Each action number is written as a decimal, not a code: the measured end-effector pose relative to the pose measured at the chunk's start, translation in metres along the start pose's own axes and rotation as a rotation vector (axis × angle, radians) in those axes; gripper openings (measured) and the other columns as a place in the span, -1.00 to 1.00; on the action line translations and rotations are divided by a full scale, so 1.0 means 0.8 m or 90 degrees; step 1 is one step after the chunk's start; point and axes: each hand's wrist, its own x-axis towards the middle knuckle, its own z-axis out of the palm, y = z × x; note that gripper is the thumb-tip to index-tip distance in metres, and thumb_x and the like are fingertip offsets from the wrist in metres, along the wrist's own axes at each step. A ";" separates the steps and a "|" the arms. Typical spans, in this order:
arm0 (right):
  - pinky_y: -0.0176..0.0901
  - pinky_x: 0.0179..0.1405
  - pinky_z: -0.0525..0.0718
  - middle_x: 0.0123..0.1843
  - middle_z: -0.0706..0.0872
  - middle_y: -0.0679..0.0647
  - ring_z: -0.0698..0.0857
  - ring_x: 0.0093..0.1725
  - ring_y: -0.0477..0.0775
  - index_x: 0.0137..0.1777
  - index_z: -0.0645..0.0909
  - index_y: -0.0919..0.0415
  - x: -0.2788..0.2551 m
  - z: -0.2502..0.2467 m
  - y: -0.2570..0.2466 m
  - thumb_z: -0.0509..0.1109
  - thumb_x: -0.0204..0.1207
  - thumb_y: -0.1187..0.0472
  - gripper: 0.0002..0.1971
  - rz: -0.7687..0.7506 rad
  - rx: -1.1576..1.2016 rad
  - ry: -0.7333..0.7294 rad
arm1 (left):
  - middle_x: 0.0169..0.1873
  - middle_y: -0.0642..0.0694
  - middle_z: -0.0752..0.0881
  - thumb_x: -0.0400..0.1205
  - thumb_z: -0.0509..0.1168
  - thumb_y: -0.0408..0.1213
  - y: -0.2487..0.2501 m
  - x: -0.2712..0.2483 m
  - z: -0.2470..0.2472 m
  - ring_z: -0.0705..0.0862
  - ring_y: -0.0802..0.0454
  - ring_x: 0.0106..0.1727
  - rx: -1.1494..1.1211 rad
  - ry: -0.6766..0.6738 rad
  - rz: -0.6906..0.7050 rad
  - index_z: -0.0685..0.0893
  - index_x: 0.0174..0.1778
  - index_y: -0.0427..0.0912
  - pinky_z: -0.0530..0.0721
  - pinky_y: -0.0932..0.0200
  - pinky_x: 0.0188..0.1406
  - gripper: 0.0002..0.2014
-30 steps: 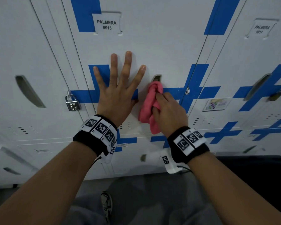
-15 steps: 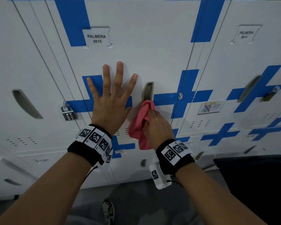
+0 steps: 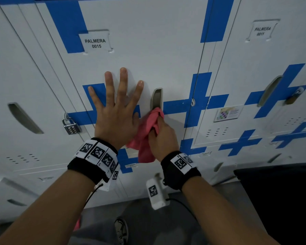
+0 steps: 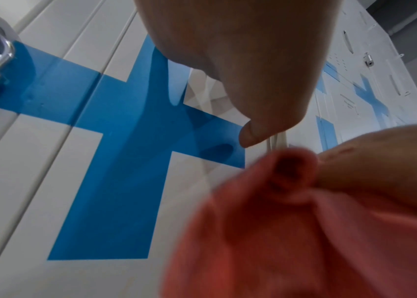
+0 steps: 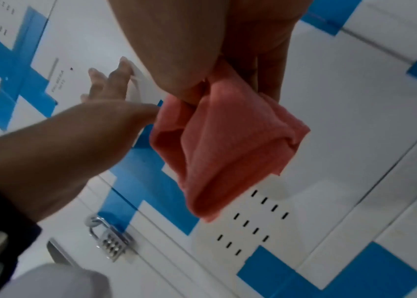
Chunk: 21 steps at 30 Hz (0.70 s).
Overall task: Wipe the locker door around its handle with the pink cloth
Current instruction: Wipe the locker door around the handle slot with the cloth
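Since a second ago your right hand [image 3: 162,137] has slid the pink cloth [image 3: 146,131] down off the handle [image 3: 156,99], so its bunched top now touches only the recess's lower end on the locker door [image 3: 148,55]. Your right grip is curled tight round the cloth, its tail hanging below. Your left hand [image 3: 116,112] stays flat, fingers spread, beside the handle, with the combination padlock [image 3: 71,127] further left.

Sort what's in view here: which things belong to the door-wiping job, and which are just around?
Part of the job:
- pink cloth, gripped by the right hand
- locker door marked 0015
- its handle, cloth at its lower end
- left hand, flat on the door

Just around:
- combination padlock
- brass padlock
- coloured sticker
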 end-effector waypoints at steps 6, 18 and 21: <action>-0.32 -0.10 0.55 -0.01 0.69 0.05 0.64 -0.12 -0.03 0.36 0.48 0.24 0.025 -0.015 -0.040 0.23 0.67 0.21 -0.70 -0.053 0.123 0.078 | 0.81 -0.33 -0.09 0.79 0.12 0.02 -0.001 -0.001 -0.001 -0.13 -0.52 0.78 -0.027 0.012 0.018 -0.01 0.85 0.04 -0.04 -0.80 0.54 -0.29; 0.00 0.00 0.72 -0.01 0.68 0.06 0.68 -0.12 0.04 0.31 0.46 0.22 0.024 -0.032 -0.020 0.17 0.69 0.19 -0.75 -0.092 -0.012 -0.041 | 0.82 -0.21 -0.16 0.47 0.23 -0.64 -0.008 -0.005 -0.023 -0.16 -0.40 0.81 0.014 -0.024 0.026 -0.05 0.85 0.04 0.08 -0.74 0.58 0.05; -0.07 -0.05 0.65 0.00 0.69 0.06 0.66 -0.11 0.04 0.35 0.44 0.22 0.037 -0.040 -0.034 0.21 0.66 0.19 -0.70 -0.115 0.023 0.037 | 0.83 -0.17 -0.03 0.64 0.23 -0.50 -0.016 -0.005 -0.027 -0.01 -0.33 0.81 0.031 0.017 0.034 0.08 0.84 -0.07 0.23 -0.64 0.57 -0.16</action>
